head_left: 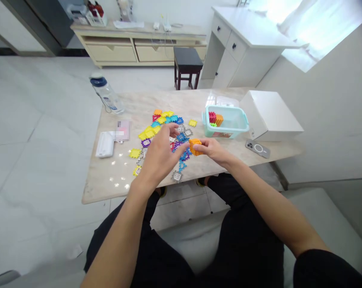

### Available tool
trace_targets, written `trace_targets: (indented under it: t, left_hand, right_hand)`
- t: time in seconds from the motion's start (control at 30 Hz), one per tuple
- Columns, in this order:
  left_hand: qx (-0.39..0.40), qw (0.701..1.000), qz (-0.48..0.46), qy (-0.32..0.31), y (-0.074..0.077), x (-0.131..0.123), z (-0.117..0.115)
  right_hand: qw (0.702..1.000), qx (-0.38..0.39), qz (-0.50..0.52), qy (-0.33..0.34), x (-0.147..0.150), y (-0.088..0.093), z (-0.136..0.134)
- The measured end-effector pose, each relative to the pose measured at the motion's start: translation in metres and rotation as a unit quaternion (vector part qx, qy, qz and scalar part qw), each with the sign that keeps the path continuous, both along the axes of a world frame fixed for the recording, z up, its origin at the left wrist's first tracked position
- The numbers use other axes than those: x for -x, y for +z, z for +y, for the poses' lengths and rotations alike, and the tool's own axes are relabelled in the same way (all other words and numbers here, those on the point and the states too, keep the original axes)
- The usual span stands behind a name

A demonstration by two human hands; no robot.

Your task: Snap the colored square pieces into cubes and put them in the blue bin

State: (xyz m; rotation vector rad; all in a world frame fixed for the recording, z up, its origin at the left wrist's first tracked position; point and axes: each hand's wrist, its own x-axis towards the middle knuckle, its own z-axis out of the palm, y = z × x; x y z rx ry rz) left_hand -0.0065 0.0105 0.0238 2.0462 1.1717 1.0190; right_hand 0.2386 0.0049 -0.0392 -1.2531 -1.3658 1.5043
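My right hand (210,149) grips a small stack of orange interlocking tiles (194,147) just above the table's near side. Left of it, my left hand (164,154) hovers over the loose pieces with thumb and fingers apart, holding nothing; its thumb tip comes close to the orange stack. Under and around it lies a spread of notched plastic tiles: yellow ones (147,132), blue ones (182,137), a grey one (177,176) and purple ones (145,143). My left hand hides part of the spread. A light teal bin (226,130) holds red, orange and green tile stacks at its left end.
On the marble-look table (109,182) stand a water bottle (108,96), a white tissue pack (105,144) and a white box (271,114). A phone (257,148) lies near the right front edge. Beyond are a dark stool (188,58) and a white desk (241,40).
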Motion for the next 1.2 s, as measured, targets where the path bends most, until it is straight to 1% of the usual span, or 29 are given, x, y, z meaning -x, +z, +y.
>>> trace_targets:
  t: [0.03, 0.1, 0.17, 0.27, 0.4, 0.57, 0.73, 0.87, 1.03, 1.1, 1.2]
  left_hand:
    - [-0.018, 0.999, 0.029, -0.033, -0.003, 0.001, -0.002]
    - [-0.045, 0.993, 0.069, -0.083, -0.009, 0.000, -0.005]
    - [-0.056, 0.989, 0.086, -0.107, -0.015, -0.007, -0.006]
    - [-0.054, 0.987, 0.082, -0.124, -0.023, -0.021, -0.007]
    - [-0.038, 0.990, 0.065, -0.119, -0.027, -0.031, -0.009]
    - [-0.020, 0.992, 0.067, -0.106, -0.024, -0.026, -0.010]
    - [-0.021, 0.992, 0.075, -0.101, -0.024, -0.024, -0.010]
    - [-0.031, 0.991, 0.097, -0.092, -0.026, -0.024, -0.009]
    - [-0.064, 0.987, 0.105, -0.103, -0.033, -0.026, -0.009]
    - [-0.063, 0.987, 0.101, -0.111, -0.035, -0.027, -0.010]
    - [-0.050, 0.987, 0.079, -0.132, -0.032, -0.027, -0.010]
  right_hand:
    - [0.999, 0.012, 0.038, -0.013, 0.004, 0.006, -0.005]
    - [0.994, 0.042, 0.097, -0.030, 0.012, 0.013, -0.014]
    - [0.986, 0.072, 0.143, -0.036, 0.017, 0.014, -0.021]
    - [0.977, 0.096, 0.185, -0.037, 0.021, 0.011, -0.026]
    - [0.970, 0.094, 0.218, -0.042, 0.023, 0.014, -0.028]
    - [0.963, 0.101, 0.248, -0.023, 0.027, 0.018, -0.030]
    - [0.961, 0.112, 0.252, -0.036, 0.030, 0.012, -0.033]
    - [0.962, 0.107, 0.247, -0.045, 0.030, 0.013, -0.033]
    - [0.967, 0.104, 0.229, -0.033, 0.035, 0.015, -0.034]
    - [0.969, 0.098, 0.222, -0.041, 0.038, 0.015, -0.034]
    - [0.971, 0.092, 0.214, -0.042, 0.038, 0.017, -0.034]
